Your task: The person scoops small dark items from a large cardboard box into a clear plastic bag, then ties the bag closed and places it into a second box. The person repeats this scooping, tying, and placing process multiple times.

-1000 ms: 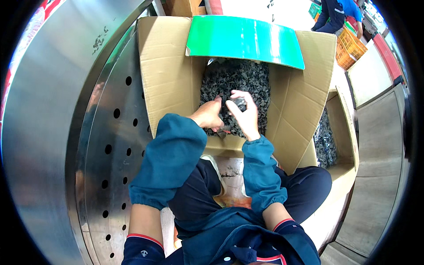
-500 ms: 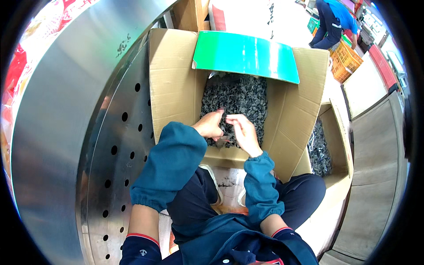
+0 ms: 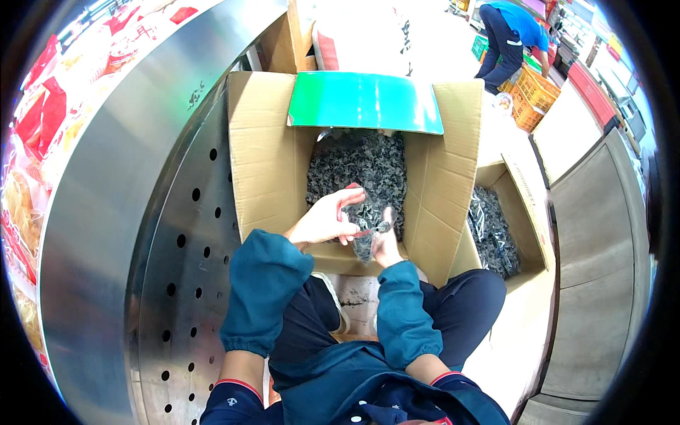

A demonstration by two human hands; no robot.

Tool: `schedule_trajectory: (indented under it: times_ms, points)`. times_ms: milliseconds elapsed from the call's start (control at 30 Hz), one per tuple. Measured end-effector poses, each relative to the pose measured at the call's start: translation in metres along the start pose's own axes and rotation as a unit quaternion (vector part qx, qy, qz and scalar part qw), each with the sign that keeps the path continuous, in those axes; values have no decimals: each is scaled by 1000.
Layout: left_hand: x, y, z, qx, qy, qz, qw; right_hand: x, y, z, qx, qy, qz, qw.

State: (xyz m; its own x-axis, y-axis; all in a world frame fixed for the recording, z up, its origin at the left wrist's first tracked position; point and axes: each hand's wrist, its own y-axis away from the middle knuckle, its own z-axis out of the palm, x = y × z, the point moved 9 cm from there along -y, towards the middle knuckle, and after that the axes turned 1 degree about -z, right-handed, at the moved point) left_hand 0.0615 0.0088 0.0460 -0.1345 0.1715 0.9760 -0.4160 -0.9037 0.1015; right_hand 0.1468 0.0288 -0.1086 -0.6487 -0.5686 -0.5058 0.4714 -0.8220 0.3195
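A cardboard box [image 3: 251, 142] with a green flap [image 3: 363, 100] holds dark, curled dried flakes [image 3: 358, 156] at its centre. My left hand [image 3: 327, 219] has its fingers curled on the top of a small clear plastic bag [image 3: 363, 244] with a red band and some of the flakes in it. My right hand [image 3: 386, 242] grips the right side of the bag, its thumb pointing up. The bag hangs over the box's near part, and some of my right fingers are hidden behind it.
A second box [image 3: 531, 241] of bagged flakes stands at right. A steel ledge [image 3: 92, 234] and perforated panel [image 3: 184, 297] run along the left, red-and-white packages [image 3: 46, 120] beyond. A co-worker [image 3: 506, 39] bends by orange crates [image 3: 531, 95]. A grey cabinet [image 3: 591, 248] edges the right.
My right hand has moved from among the flakes down to the bag's side. My left hand has lifted the bag, which now shows flakes inside. The view has shifted.
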Motion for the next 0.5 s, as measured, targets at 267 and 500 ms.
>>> schedule_trajectory:
  times_ms: [267, 500]
  points:
    - [-22, 50, -34, 317, 186, 184, 912, 14, 23, 12, 12, 30, 26, 999]
    - [-176, 36, 9, 302, 422, 50, 853, 21, 24, -43, 123, 210, -129, 961]
